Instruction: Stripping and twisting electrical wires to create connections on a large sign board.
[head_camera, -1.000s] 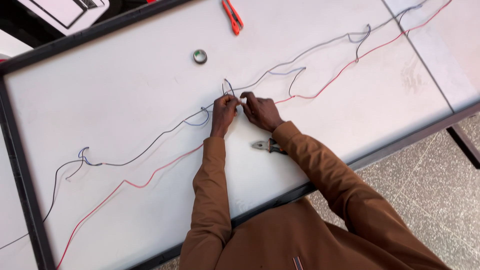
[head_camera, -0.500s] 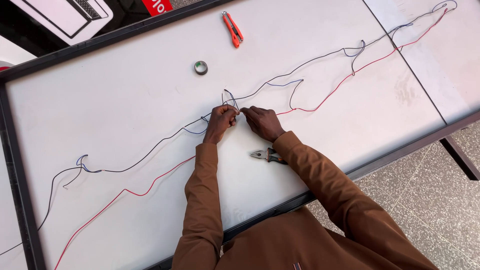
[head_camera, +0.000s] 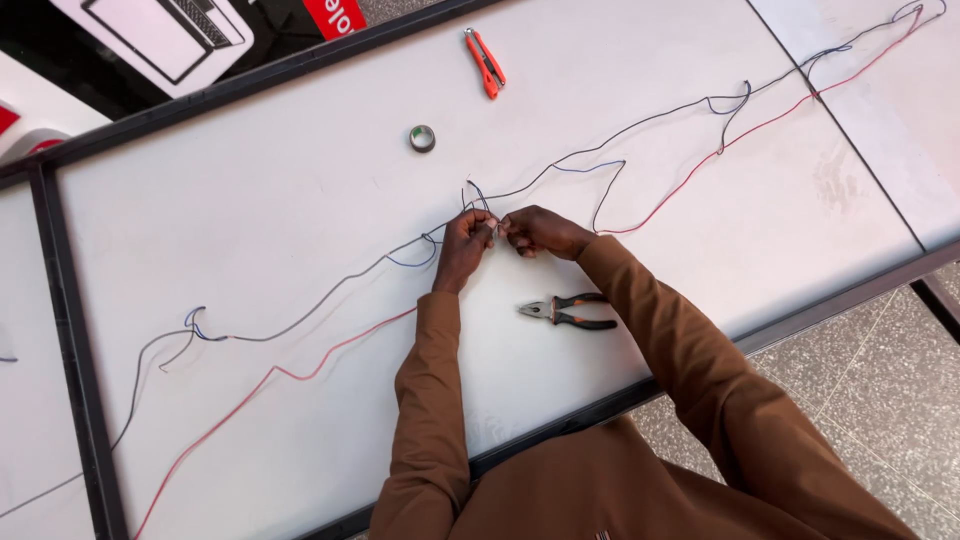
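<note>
Item: wire work on a white table (head_camera: 250, 200) with a dark frame.

Left hand (head_camera: 463, 250): fingers pressed together, pinching the red wire (head_camera: 330, 348) at the point where it meets the other hand. Brown sleeve.

Right hand (head_camera: 540, 232): fingers likewise closed, pinching the red wire end from the opposite side. The fingertips of the two hands touch or nearly touch; the wire ends between them are too small to make out.

Red wire: runs across the table from lower left up to the hands near the middle, then on toward the upper right corner.

Dark wire (head_camera: 300, 322): lies roughly alongside the red one, with several small loops, passing just behind the hands.

Pliers (head_camera: 568, 312): dark handles, lying flat just below the right hand, untouched.

Orange cutter (head_camera: 485, 62): well apart, near the far edge.

Tape roll (head_camera: 422, 138): small, near the middle, beyond the hands.

Step, by judgement: joining or twisting the two red wire ends together. The next move likely calls for holding one end firm while turning the other tightly around it, with small, steady finger work.
</note>
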